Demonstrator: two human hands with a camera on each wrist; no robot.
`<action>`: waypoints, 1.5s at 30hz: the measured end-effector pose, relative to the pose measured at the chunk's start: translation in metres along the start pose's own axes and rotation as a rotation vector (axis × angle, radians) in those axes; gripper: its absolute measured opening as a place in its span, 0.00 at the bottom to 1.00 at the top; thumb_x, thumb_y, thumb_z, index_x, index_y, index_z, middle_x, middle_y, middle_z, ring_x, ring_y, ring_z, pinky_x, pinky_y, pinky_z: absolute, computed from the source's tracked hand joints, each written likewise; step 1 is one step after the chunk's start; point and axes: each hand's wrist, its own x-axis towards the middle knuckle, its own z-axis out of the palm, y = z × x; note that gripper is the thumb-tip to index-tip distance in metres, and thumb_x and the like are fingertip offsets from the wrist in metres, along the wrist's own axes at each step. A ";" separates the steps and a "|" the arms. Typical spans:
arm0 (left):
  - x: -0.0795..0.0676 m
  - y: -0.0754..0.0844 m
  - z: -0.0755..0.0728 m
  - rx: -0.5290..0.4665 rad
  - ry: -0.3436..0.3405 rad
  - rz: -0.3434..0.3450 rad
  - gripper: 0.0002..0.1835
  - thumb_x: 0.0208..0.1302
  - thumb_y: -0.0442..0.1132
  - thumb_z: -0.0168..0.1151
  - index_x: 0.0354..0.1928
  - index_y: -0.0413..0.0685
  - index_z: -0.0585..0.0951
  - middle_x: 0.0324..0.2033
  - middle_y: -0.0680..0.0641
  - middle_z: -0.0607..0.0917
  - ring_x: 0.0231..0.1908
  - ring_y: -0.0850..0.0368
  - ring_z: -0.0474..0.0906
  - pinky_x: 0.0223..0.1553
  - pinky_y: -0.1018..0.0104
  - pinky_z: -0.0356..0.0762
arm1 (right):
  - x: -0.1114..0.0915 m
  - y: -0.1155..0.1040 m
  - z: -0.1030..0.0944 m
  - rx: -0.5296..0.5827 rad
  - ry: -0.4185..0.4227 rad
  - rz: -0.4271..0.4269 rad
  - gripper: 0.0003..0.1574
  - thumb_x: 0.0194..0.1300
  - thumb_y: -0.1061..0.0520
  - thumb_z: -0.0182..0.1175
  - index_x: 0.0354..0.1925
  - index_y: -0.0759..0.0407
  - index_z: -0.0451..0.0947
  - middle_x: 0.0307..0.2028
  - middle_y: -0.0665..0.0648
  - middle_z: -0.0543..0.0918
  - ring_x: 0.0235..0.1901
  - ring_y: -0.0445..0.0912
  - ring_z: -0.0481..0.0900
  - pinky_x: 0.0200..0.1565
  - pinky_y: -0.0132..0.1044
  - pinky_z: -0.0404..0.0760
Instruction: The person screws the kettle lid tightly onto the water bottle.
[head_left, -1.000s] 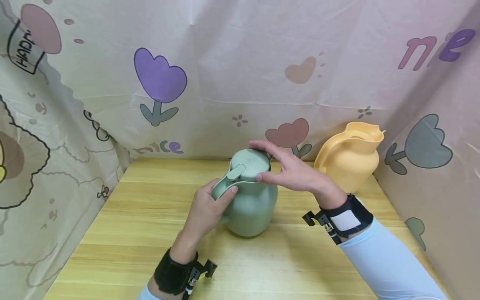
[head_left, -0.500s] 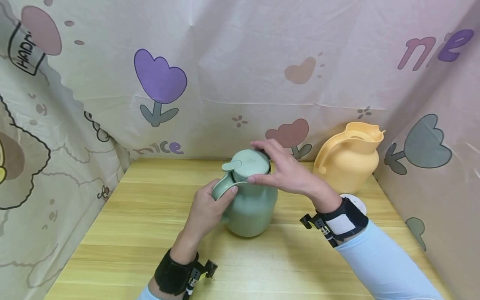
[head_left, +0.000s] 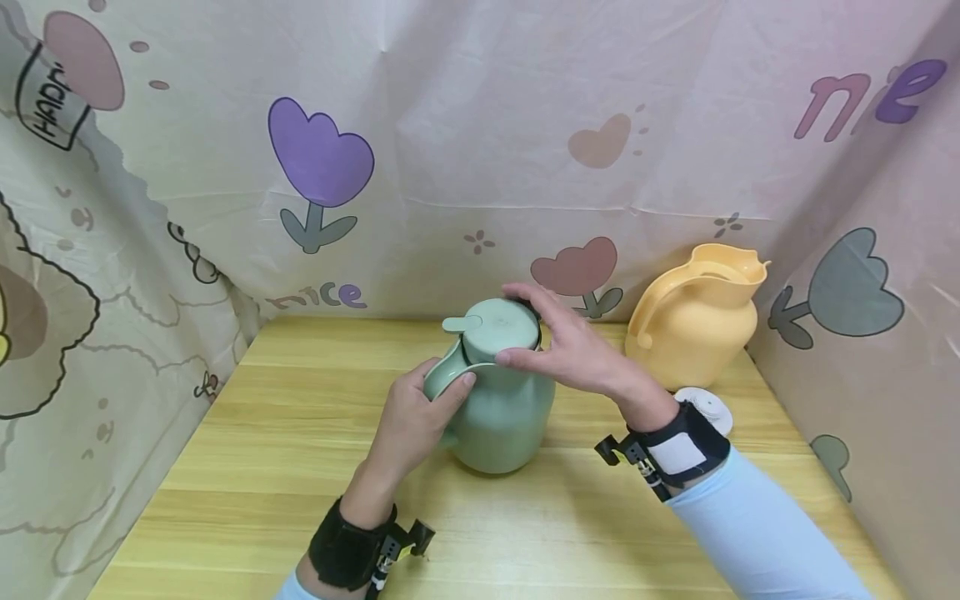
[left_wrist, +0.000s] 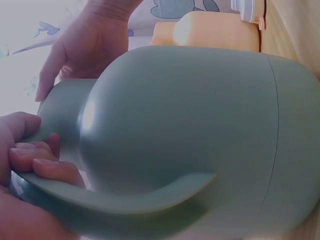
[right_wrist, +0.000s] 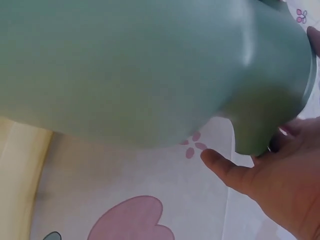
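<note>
A sage-green jug [head_left: 504, 421] with a loop handle [left_wrist: 130, 200] stands upright on the wooden table. My left hand [head_left: 412, 417] holds this handle near its top, fingers wrapped through the loop and thumb over it. On the jug's mouth sits a round green lid [head_left: 501, 327], its flat tab [head_left: 461, 324] pointing left, just past the handle's top. My right hand [head_left: 577, 346] grips the lid from the right, thumb at the near side and fingers at the far side. In the right wrist view the spout [right_wrist: 252, 135] sticks out beside that hand.
A yellow jug [head_left: 701, 325], its top open, stands at the back right. Near its base lies a white round piece [head_left: 707, 408], partly hidden by my right wrist strap. Printed cloth [head_left: 450, 108] hangs behind the wooden table [head_left: 262, 467] and at both sides.
The lid has turned clockwise, so its tab swung from over the handle to pointing left. My right forearm shifted slightly left, uncovering the white round piece. The left hand stayed put.
</note>
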 end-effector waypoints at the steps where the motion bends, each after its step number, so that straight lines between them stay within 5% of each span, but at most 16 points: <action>1: 0.000 0.000 0.000 0.001 0.000 0.001 0.20 0.60 0.61 0.63 0.40 0.52 0.81 0.30 0.45 0.79 0.34 0.49 0.75 0.33 0.57 0.76 | 0.000 0.000 0.002 0.001 0.014 -0.001 0.49 0.54 0.34 0.68 0.68 0.40 0.58 0.63 0.47 0.67 0.57 0.43 0.66 0.59 0.51 0.69; 9: 0.000 -0.001 0.000 -0.006 0.004 0.018 0.19 0.60 0.59 0.64 0.39 0.51 0.81 0.28 0.45 0.78 0.32 0.50 0.75 0.32 0.57 0.77 | -0.001 0.001 0.007 0.011 0.038 0.000 0.53 0.53 0.36 0.69 0.70 0.44 0.54 0.63 0.50 0.65 0.58 0.44 0.64 0.59 0.52 0.68; 18: 0.000 -0.002 0.000 0.000 0.008 -0.001 0.20 0.60 0.60 0.64 0.40 0.53 0.82 0.32 0.45 0.81 0.35 0.50 0.76 0.35 0.57 0.79 | -0.004 -0.008 -0.001 0.187 -0.031 -0.046 0.51 0.60 0.56 0.63 0.73 0.47 0.46 0.69 0.56 0.62 0.65 0.49 0.61 0.66 0.56 0.60; 24: 0.000 -0.001 -0.001 0.003 0.006 -0.010 0.21 0.60 0.61 0.63 0.41 0.53 0.81 0.33 0.45 0.82 0.36 0.50 0.76 0.36 0.56 0.79 | -0.008 -0.037 -0.007 0.164 -0.018 0.037 0.52 0.59 0.57 0.65 0.72 0.59 0.47 0.66 0.62 0.65 0.63 0.52 0.63 0.64 0.57 0.62; 29: -0.001 -0.001 -0.001 0.004 0.007 -0.001 0.20 0.60 0.60 0.63 0.39 0.52 0.81 0.31 0.45 0.80 0.34 0.49 0.75 0.34 0.57 0.78 | -0.007 -0.034 -0.002 0.143 0.017 0.083 0.58 0.55 0.55 0.71 0.72 0.59 0.46 0.61 0.61 0.66 0.59 0.51 0.66 0.63 0.55 0.64; 36: -0.001 -0.001 -0.001 0.004 0.007 0.022 0.19 0.61 0.59 0.64 0.39 0.51 0.81 0.29 0.45 0.80 0.33 0.50 0.75 0.34 0.57 0.78 | -0.003 -0.002 0.010 0.125 0.047 0.042 0.64 0.51 0.50 0.74 0.73 0.49 0.44 0.60 0.56 0.64 0.57 0.50 0.66 0.61 0.54 0.65; 45: -0.001 -0.001 -0.002 -0.002 0.004 0.014 0.19 0.60 0.59 0.64 0.40 0.51 0.81 0.32 0.45 0.81 0.35 0.50 0.76 0.36 0.57 0.79 | -0.004 0.004 0.003 0.195 -0.007 -0.044 0.54 0.60 0.51 0.64 0.73 0.35 0.42 0.68 0.56 0.63 0.66 0.45 0.60 0.63 0.57 0.61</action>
